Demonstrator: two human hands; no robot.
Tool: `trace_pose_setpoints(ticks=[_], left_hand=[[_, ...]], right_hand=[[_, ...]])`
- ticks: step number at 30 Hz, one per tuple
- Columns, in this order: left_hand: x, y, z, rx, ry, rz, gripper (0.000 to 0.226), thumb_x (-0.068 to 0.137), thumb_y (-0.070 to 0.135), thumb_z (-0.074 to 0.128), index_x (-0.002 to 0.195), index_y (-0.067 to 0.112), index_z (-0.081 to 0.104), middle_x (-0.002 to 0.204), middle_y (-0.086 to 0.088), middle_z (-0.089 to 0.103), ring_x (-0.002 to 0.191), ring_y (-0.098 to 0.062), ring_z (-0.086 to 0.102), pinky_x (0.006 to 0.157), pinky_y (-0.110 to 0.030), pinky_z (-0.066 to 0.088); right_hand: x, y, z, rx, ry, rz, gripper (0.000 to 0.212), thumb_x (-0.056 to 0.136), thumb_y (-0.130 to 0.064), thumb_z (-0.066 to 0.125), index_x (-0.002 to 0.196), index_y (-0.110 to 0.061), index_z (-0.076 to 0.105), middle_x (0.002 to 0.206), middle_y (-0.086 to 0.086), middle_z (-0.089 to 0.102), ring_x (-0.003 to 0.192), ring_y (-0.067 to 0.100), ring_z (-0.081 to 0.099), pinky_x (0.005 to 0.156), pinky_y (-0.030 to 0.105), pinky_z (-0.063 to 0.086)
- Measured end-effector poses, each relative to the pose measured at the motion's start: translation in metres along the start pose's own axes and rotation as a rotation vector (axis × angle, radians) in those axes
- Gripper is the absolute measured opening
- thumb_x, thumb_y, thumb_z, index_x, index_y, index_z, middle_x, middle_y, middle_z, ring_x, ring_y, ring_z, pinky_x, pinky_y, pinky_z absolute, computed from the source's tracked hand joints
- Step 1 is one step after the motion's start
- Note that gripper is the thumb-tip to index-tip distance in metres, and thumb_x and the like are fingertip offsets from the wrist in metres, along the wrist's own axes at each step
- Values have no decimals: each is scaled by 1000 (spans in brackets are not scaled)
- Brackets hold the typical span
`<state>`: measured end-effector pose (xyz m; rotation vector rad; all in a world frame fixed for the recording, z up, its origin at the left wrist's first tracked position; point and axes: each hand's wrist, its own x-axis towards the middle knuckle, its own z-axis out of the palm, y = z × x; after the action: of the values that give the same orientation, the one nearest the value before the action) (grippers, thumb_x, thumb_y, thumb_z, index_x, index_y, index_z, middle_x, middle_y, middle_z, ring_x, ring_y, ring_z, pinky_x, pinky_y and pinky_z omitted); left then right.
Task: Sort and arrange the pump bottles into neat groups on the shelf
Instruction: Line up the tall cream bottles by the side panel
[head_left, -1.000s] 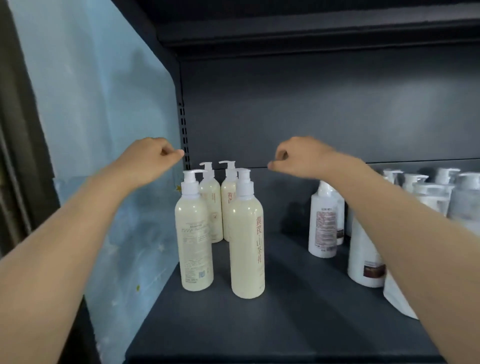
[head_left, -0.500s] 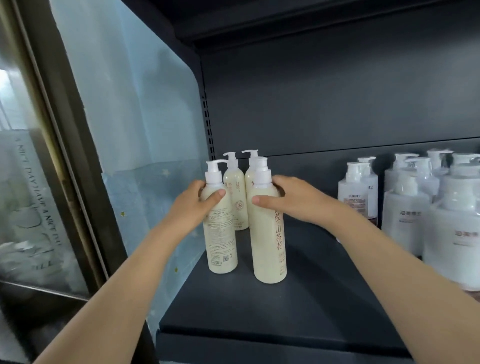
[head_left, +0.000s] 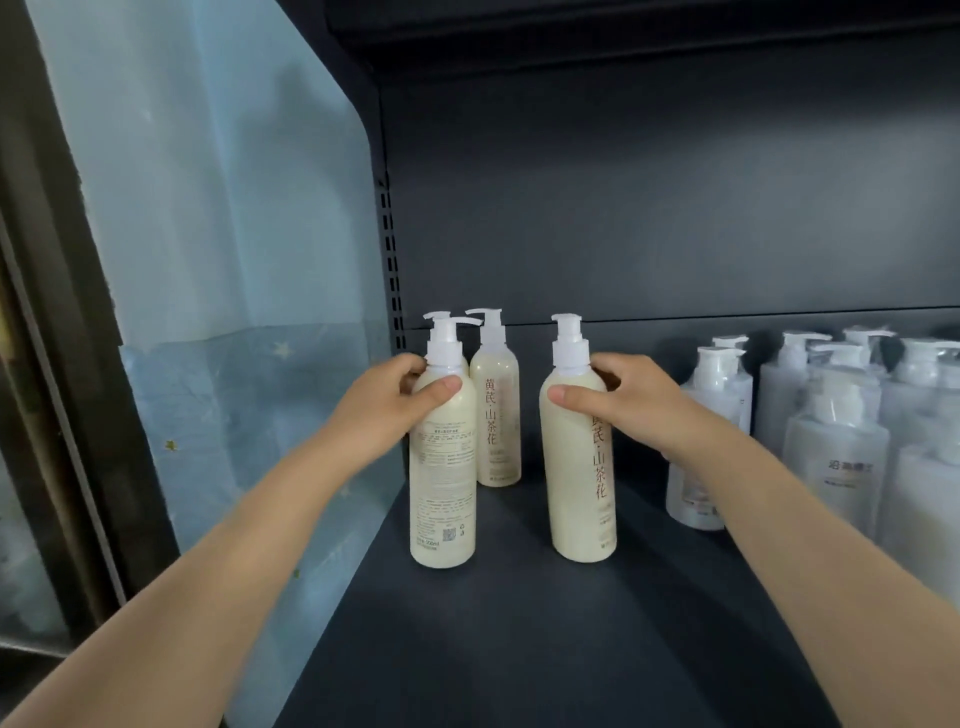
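Observation:
Several tall cream pump bottles stand at the left end of the dark shelf. My left hand grips the shoulder of the front left cream bottle, whose back label faces me. My right hand grips the shoulder of the front right cream bottle. A gap lies between these two bottles. Behind it stands a third cream bottle, and a fourth is mostly hidden behind the left one. Both held bottles stand upright on the shelf.
A group of squat white pump bottles fills the right side of the shelf. A pale blue side panel closes the left end. The dark back wall stands behind, and another shelf hangs overhead.
Both hands came down from above the bottles and closed on the two front cream bottles. The right bottle has since moved right, opening a gap between the pair.

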<state>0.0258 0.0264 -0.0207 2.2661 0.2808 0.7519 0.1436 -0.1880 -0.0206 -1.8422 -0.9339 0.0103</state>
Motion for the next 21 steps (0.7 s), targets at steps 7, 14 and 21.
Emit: trace_pose_setpoints(ticks=[7,14,21], left_hand=[[50,23,29,41,-45,100,31,82,51,59,99,26,55,92,14,59,86,-2,58,72,-25,49],[94,54,68,85,-68,145,33,87,46,54,104,17,55,96,6,59,89,-15,56,65,-22,40],[119,58,88,152,-89,105,42,89,43,55,114,10,50,100,2,52,92,-17,50,70,-26,34]], right_hand=[[20,18,-11,50,230,65,7,82,-33,69,83,-28,63,88,-7,67,77,5,61,64,18,47],[54,36,-13,72,441,132,17,82,-31,67,81,-15,64,76,-2,64,76,18,61,67,29,45],[77,49,-7,2,454,124,26,85,-35,63,89,-10,62,79,-1,63,76,18,58,61,27,41]])
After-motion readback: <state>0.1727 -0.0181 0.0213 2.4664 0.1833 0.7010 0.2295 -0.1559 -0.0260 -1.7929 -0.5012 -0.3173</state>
